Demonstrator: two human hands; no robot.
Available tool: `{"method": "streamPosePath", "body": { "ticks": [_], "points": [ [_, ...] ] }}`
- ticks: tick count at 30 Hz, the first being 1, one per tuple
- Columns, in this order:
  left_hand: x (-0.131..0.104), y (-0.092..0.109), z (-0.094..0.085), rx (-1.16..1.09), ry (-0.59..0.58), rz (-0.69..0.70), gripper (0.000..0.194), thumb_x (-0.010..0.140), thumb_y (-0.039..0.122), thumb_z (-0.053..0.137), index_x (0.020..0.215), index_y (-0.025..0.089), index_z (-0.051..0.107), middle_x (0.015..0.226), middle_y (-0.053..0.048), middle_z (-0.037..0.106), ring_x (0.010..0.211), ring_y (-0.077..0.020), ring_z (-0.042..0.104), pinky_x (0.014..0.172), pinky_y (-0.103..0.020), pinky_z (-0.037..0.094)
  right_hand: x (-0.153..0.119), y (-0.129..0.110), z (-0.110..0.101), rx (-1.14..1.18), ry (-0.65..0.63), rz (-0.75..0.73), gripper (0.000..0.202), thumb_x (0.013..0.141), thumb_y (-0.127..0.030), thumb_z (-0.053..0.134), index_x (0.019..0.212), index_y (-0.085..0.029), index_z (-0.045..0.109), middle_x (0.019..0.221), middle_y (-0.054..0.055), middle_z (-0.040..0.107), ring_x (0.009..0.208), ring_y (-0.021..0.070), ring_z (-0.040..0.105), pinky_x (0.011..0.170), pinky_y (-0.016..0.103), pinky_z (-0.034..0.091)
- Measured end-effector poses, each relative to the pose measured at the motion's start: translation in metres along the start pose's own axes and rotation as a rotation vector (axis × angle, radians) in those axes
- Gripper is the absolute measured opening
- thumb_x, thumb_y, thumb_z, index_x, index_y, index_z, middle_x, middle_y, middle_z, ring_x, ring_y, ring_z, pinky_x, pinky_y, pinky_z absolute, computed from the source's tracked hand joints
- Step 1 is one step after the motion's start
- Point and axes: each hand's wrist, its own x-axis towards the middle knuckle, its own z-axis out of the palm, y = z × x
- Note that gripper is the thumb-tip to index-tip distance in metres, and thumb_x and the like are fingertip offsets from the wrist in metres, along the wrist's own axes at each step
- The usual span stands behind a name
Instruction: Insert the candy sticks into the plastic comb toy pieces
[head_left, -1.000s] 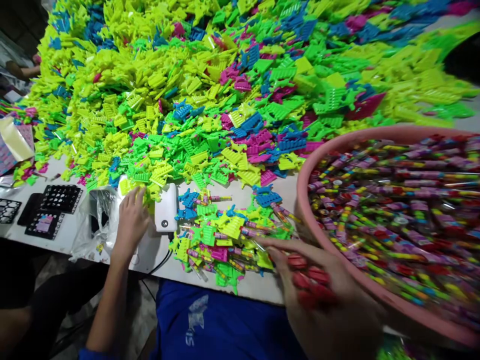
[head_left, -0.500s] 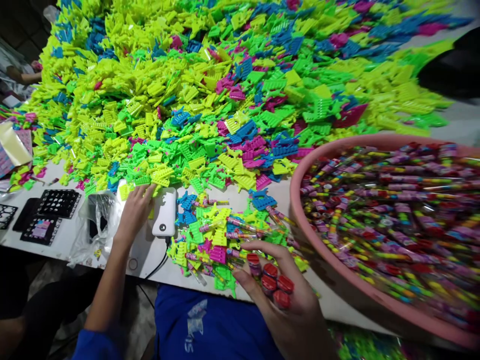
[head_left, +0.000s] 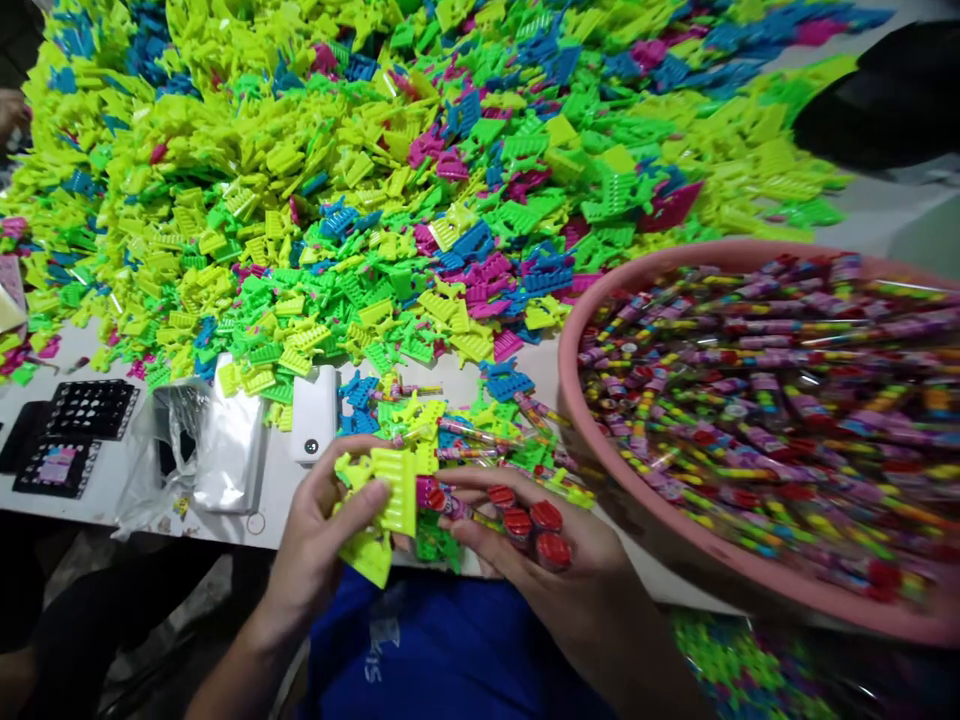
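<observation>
And here the left hand (head_left: 322, 535) pinches glossy yellow ribbed plastic pieces (head_left: 394, 490) over the table's near edge, right beside the right hand (head_left: 551, 560), whose curled fingers grip a bunch of slim tubes with round red caps (head_left: 532, 525)! Behind them spreads a huge heap of neon plastic pieces (head_left: 300, 200), while wrapped tubes (head_left: 787, 400) pack the smooth, round-rimmed pink tub (head_left: 581, 400); their printed labels are too small to read.

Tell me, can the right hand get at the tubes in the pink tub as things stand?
Probably yes: the right hand is close to the pink tub, whose open top leaves the tubes inside exposed. The red-capped tubes it holds may leave few fingers free.
</observation>
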Motion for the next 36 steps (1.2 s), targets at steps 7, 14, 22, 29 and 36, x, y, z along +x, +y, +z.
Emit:
{"method": "streamPosePath", "body": {
  "ticks": [7, 14, 22, 29, 36],
  "points": [
    [-0.008, -0.009, 0.008, 0.112, -0.084, -0.021, 0.042, 0.086, 0.051, 0.098, 0.117, 0.028, 0.083, 0.104, -0.007, 0.080, 0.073, -0.0215, 0.074, 0.056, -0.028, 0.060, -0.004, -0.007, -0.010, 0.049, -0.001, -0.015, 0.007, 0.095, -0.031, 0.081, 0.095, -0.028, 0.087, 0.087, 0.000, 0.084, 0.076, 0.0196, 0.077, 0.073, 0.027, 0.063],
    [-0.012, -0.007, 0.016, 0.068, -0.062, 0.011, 0.035, 0.095, 0.054, 0.090, 0.118, 0.028, 0.083, 0.108, -0.005, 0.080, 0.092, -0.0226, 0.077, 0.066, -0.024, 0.060, -0.011, -0.006, -0.008, 0.006, 0.088, -0.079, 0.009, 0.099, -0.029, 0.079, 0.098, -0.029, 0.087, 0.089, -0.001, 0.086, 0.076, 0.0196, 0.080, 0.071, 0.026, 0.062],
    [-0.019, -0.010, 0.017, 0.420, 0.085, 0.379, 0.016, 0.106, 0.039, 0.082, 0.120, 0.031, 0.085, 0.110, 0.000, 0.084, 0.094, -0.0149, 0.079, 0.076, -0.016, 0.060, -0.016, -0.003, -0.005, -0.255, 0.134, -0.480, 0.023, 0.105, -0.013, 0.073, 0.121, -0.029, 0.078, 0.105, -0.001, 0.090, 0.092, 0.0170, 0.088, 0.084, 0.021, 0.067],
    [-0.024, -0.015, 0.016, 0.596, 0.063, 0.649, 0.034, 0.109, 0.015, 0.074, 0.136, 0.036, 0.080, 0.121, 0.003, 0.085, 0.108, -0.0112, 0.082, 0.097, -0.014, 0.061, -0.025, -0.009, 0.003, -0.499, 0.172, -0.606, 0.034, 0.105, -0.003, 0.067, 0.132, -0.023, 0.069, 0.112, 0.006, 0.088, 0.105, 0.0180, 0.086, 0.091, 0.024, 0.067],
    [-0.027, -0.021, 0.012, 0.597, 0.132, 0.699, 0.034, 0.106, 0.011, 0.077, 0.133, 0.032, 0.082, 0.122, -0.001, 0.087, 0.109, -0.0158, 0.084, 0.099, -0.021, 0.065, -0.024, -0.011, 0.014, -0.540, 0.242, -0.639, 0.030, 0.104, -0.003, 0.062, 0.129, -0.018, 0.071, 0.108, 0.008, 0.087, 0.101, 0.0204, 0.085, 0.086, 0.028, 0.067]
  ]
}}
